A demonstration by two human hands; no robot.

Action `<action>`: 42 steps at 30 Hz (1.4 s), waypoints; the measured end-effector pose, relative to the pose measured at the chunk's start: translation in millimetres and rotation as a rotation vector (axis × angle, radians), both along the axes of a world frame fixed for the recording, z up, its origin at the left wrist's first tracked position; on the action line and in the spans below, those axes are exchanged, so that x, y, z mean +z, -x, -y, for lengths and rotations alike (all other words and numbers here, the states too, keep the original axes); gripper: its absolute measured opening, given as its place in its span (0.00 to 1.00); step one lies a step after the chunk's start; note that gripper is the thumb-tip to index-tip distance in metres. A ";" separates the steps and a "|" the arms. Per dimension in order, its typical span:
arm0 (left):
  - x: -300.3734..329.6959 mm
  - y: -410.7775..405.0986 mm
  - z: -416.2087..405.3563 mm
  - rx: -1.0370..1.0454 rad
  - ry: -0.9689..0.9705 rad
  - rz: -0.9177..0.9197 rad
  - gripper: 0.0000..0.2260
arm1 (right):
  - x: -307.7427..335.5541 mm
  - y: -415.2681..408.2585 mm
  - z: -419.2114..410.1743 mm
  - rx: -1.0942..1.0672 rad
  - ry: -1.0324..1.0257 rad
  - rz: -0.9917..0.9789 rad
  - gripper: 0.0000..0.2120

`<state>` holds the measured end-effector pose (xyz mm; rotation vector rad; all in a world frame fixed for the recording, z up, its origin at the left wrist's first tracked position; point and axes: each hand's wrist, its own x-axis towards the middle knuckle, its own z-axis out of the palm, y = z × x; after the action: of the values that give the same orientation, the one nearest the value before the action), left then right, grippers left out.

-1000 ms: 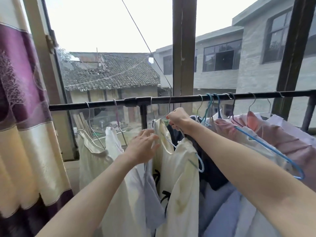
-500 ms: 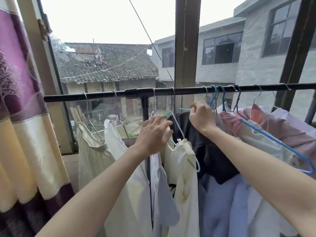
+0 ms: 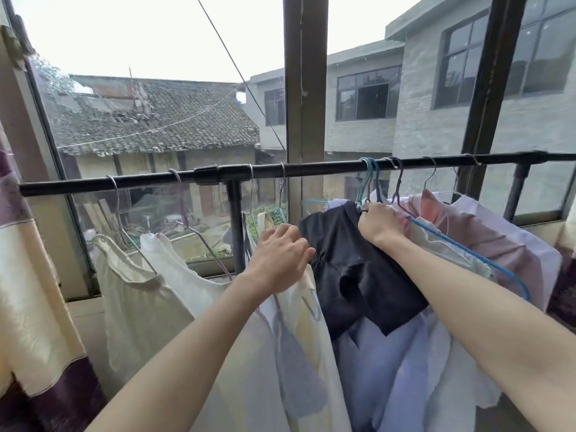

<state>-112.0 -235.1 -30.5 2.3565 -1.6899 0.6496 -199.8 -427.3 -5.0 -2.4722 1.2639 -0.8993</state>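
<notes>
Checking the left hand (image 3: pixel 282 257) first: what does it hold? — Assessor

Fingers are curled over the top edge of a pale cream cloth garment (image 3: pixel 299 313) and grip the fabric. That garment hangs below the long black metal rail (image 3: pixel 311 169), just right of the rail's upright post. — Inspector

And the right hand (image 3: pixel 378 227)? — Assessor

Closed in a fist at the collar of a dark navy cloth garment (image 3: pixel 352 269), at the foot of the teal wire hangers (image 3: pixel 365 182) hooked on the rail. Which hanger neck it grips I cannot tell, because the fingertips are hidden behind the knuckles. — Inspector

Position of the navy garment? — Assessor

Between the two hands, under the rail. It touches the cream garment on its left and lies over pale lilac cloth (image 3: pixel 389 369) below. — Inspector

Surroundings? — Assessor

A blue wire hanger (image 3: pixel 467 254) slants beside the right forearm, across a dusty pink garment (image 3: pixel 486 244). A white sleeveless top (image 3: pixel 131 291) hangs further left on the rail, apart from the left hand. A purple and cream curtain (image 3: pixel 31 275) stands at the far left. — Inspector
</notes>
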 end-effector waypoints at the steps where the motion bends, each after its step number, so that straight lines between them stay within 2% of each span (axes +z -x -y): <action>1: 0.4 -0.6 -0.9 0.001 -0.006 0.005 0.18 | 0.4 5.5 3.6 -0.034 0.013 -0.010 0.17; 6: 4.0 -0.5 -2.5 0.028 -0.053 0.041 0.17 | 5.7 25.4 15.9 -0.152 0.023 -0.008 0.16; 8: 7.2 -0.7 -2.8 0.059 -0.080 0.059 0.16 | 9.0 29.1 16.7 -0.137 0.011 0.011 0.15; 14: 17.8 14.0 12.1 0.226 -0.111 0.035 0.16 | 27.2 40.3 2.6 0.197 0.112 0.143 0.14; 18: 19.0 35.6 27.5 0.184 0.127 -0.002 0.22 | 37.1 75.1 -8.2 0.274 0.137 0.186 0.12; 20: 13.7 50.2 36.2 0.084 0.337 0.025 0.26 | 29.2 104.8 -9.8 0.288 0.156 0.183 0.11; 22: 3.8 71.9 48.7 -0.035 0.465 0.014 0.29 | 12.0 142.2 -9.4 0.320 0.163 0.177 0.10; 24: -6.9 90.4 60.9 -0.132 0.436 -0.078 0.27 | -10.3 172.0 -6.3 0.385 0.170 0.154 0.09; 26: -17.1 109.2 73.1 -0.238 0.293 -0.286 0.18 | -32.9 197.6 -0.5 0.452 0.166 0.145 0.08; 28: -30.9 123.9 79.7 -0.297 0.213 -0.518 0.10 | -53.4 218.1 2.4 0.500 0.087 0.162 0.07; 30: -55.1 148.1 85.8 -0.277 0.172 -0.642 0.06 | -73.7 244.8 4.6 0.507 -0.047 0.153 0.07; 34: -108.6 200.3 90.9 -0.266 0.185 -0.711 0.04 | -112.8 281.4 12.3 0.448 -0.224 0.076 0.11; 42: -174.2 278.0 107.9 -0.257 0.155 -0.784 0.06 | -175.4 313.4 23.4 0.216 -0.185 0.030 0.13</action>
<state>-390.0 -343.0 -204.7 1.8571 -1.4488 -0.1786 -513.2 -450.7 -180.4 -2.3820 0.9971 -0.7276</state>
